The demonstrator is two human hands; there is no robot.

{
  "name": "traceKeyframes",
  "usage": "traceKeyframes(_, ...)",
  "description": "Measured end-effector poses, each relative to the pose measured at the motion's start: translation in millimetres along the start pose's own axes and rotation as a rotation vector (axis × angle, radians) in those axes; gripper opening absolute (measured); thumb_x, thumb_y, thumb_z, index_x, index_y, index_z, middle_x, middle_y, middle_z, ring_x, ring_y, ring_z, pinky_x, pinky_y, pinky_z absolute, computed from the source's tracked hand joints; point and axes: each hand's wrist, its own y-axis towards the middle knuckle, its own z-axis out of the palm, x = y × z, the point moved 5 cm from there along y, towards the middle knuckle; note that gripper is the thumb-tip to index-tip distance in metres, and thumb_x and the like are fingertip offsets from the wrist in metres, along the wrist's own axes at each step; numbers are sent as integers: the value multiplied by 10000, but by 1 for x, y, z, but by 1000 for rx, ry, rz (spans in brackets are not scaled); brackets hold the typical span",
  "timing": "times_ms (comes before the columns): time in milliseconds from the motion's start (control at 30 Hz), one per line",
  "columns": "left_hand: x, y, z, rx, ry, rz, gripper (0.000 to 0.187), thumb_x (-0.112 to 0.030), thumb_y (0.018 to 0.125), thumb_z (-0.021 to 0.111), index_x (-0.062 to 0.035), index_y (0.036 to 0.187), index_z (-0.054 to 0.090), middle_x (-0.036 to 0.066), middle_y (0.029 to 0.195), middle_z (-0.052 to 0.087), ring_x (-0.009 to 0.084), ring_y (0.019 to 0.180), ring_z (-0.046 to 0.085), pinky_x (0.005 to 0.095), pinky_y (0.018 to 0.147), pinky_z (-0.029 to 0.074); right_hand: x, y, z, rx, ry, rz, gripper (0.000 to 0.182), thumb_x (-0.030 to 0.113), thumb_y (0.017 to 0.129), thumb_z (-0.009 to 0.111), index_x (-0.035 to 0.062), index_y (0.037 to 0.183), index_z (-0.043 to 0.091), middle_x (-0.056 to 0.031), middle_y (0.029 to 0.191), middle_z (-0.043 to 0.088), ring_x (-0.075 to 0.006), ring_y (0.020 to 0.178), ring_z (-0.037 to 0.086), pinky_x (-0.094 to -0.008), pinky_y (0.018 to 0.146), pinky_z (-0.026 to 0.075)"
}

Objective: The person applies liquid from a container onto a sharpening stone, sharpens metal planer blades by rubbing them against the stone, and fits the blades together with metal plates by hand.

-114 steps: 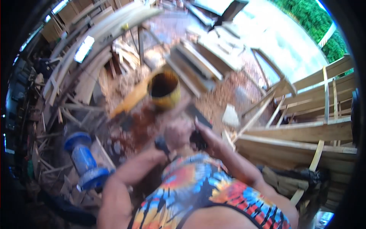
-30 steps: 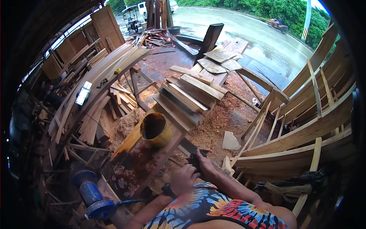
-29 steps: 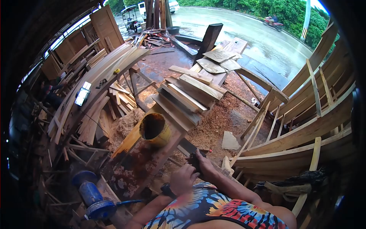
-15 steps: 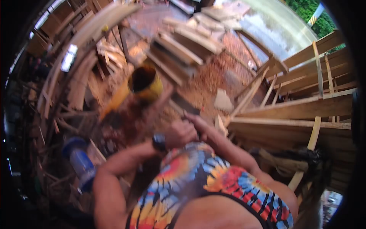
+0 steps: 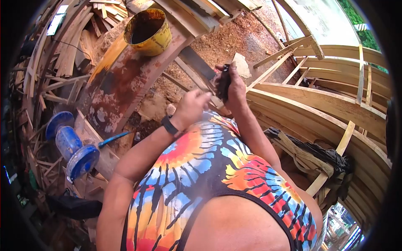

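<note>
My right hand (image 5: 236,85) is raised in front of my chest, its fingers wrapped round a small black object (image 5: 224,83) whose kind I cannot make out. To its left and slightly lower, my left hand (image 5: 190,109) has its fingers curled in; the fingertips are a little blurred, and whatever they may hold is hidden. A dark watch (image 5: 169,124) sits on the left wrist. Just beyond the hands lies a flat dark grey strip (image 5: 197,62), and a pale broken piece (image 5: 241,67) shows behind the right hand.
A yellow bucket (image 5: 161,41) with dark insides stands on a stained board (image 5: 111,90). At left are a blue spool-shaped object (image 5: 69,142) and a blue stick (image 5: 114,139). Curved wooden planks (image 5: 314,106) line the right side. Sawdust (image 5: 226,39) covers the ground ahead; scrap wood (image 5: 77,50) is piled left.
My hands, close together earlier, are now apart. The right hand has risen and shows the black object. The view has tipped down, so the bucket and planks sit higher.
</note>
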Motion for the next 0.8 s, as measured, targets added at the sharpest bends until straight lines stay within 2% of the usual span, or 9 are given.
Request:
traceKeyframes(67, -45, -27, 18, -238, 606, 683, 297, -198, 963, 672, 17, 1164, 632, 106, 826, 649, 199, 631, 617, 317, 588, 516, 4, 2, -1, -35, 67, 46, 636, 610, 1014, 515, 13, 1211, 617, -10, 777, 600, -116, 602, 547, -264, 528, 451)
traceKeyframes(100, -49, -27, 20, -211, 571, 794, 311, -135, 918, 722, 33, 1171, 659, 132, 885, 657, 236, 726, 664, 336, 709, 552, 6, 1, -1, -10, 77, 81, 619, 592, 1024, 511, 11, 1202, 631, -11, 785, 609, -115, 609, 554, -268, 540, 461)
traceKeyframes(200, -42, -16, 22, -115, 537, 747, 258, -155, 938, 712, 41, 1104, 689, 134, 896, 680, 236, 718, 671, 337, 696, 556, 0, 7, -3, 32, 85, 76, 631, 592, 1023, 513, 5, 1224, 626, -12, 790, 610, -110, 614, 558, -272, 547, 467)
traceKeyframes(433, -9, -1, 25, 264, -192, -132, 295, -278, 1033, 619, -17, 921, 698, 26, 735, 690, 59, 600, 603, 226, 536, 462, 5, -1, 2, 45, -2, 46, 652, 595, 1017, 518, -7, 1248, 617, -17, 824, 616, -113, 609, 582, -283, 492, 477)
traceKeyframes(533, -23, -10, 28, 384, -109, -51, 225, -226, 1005, 662, -10, 949, 691, 40, 808, 707, 78, 680, 647, 243, 596, 499, 7, 2, -3, 41, -8, 65, 651, 599, 1016, 517, -2, 1243, 619, -18, 830, 620, -119, 618, 603, -283, 493, 485)
traceKeyframes(567, -31, -11, 29, 149, 139, 376, 167, -142, 935, 728, -4, 1019, 686, 73, 867, 712, 165, 777, 698, 289, 701, 545, 10, 0, -3, 52, -9, 89, 648, 600, 1015, 518, 1, 1242, 620, -19, 830, 621, -121, 624, 609, -282, 501, 488)
traceKeyframes(667, -67, -25, 30, -261, 671, 950, 257, -73, 857, 770, -9, 1090, 684, 102, 908, 703, 269, 864, 709, 324, 807, 555, 5, 2, -3, 71, 34, 140, 642, 603, 1014, 518, 11, 1241, 621, -20, 832, 625, -128, 621, 618, -282, 507, 489)
traceKeyframes(700, -60, -17, 28, -175, 624, 893, 340, -57, 832, 766, -28, 1157, 669, 115, 861, 678, 339, 825, 693, 349, 787, 563, 3, 5, -1, 77, 57, 149, 640, 604, 1013, 518, 14, 1240, 622, -20, 833, 628, -130, 616, 620, -282, 506, 488)
traceKeyframes(800, -49, -7, 26, -138, 631, 848, 304, -62, 893, 726, -14, 1182, 644, 94, 848, 691, 274, 753, 706, 338, 694, 563, 2, 6, 2, 96, 68, 163, 636, 604, 1014, 515, 19, 1238, 622, -21, 834, 633, -131, 608, 619, -280, 507, 492)
